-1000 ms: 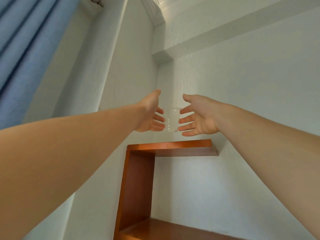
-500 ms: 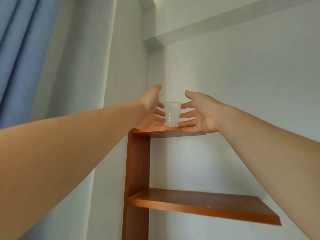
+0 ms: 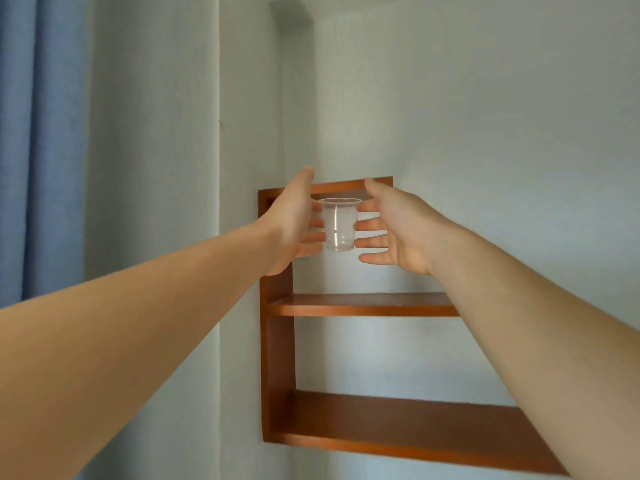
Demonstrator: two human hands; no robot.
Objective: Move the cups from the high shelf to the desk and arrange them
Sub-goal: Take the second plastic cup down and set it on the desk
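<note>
While upright, cup | left hand, right hand hold it

both arms outstretched, fingers straight

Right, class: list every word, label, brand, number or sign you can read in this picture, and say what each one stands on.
None: no readable text shows anywhere.
Clear plastic cup, held between the left hand and right hand: only faint moulded lines, no print.
Wooden shelf unit, blue curtain and wall: plain, without labels or signs.
</note>
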